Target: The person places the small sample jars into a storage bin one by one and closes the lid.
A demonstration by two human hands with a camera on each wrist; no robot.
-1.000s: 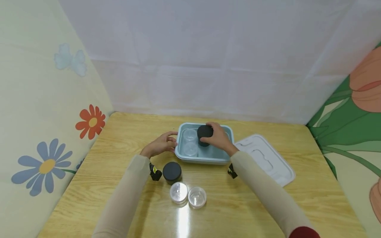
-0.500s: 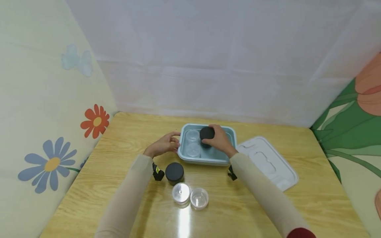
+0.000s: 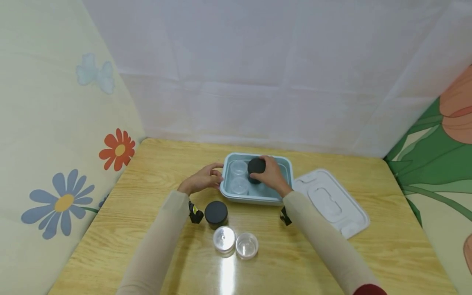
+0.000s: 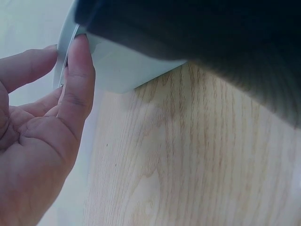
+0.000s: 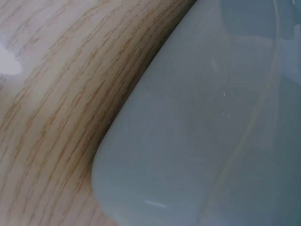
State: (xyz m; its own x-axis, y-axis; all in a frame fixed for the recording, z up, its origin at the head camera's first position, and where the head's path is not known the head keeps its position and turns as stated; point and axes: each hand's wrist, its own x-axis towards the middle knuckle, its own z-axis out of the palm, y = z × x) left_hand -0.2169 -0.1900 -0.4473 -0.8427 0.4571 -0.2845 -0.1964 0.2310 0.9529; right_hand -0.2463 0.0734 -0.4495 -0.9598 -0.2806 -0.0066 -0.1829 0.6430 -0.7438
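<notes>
The right hand (image 3: pixel 271 174) holds a black-lidded jar (image 3: pixel 256 169) from above inside the pale blue box (image 3: pixel 254 198) near the table's far edge, the left hand (image 3: pixel 202 179) pinches the box's left rim, and the jar seems light, stiff and smooth, best taken around its lid.

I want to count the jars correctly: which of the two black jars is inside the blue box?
The black jar gripped by the right hand, inside the blue box. The other black jar stands on the table.

A makeshift recording booth — a wooden table (image 3: pixel 147 172) walled in by white sheeting (image 3: pixel 258 73) and flower-printed cloth (image 3: pixel 59 143) — not a lived-in room.
</notes>
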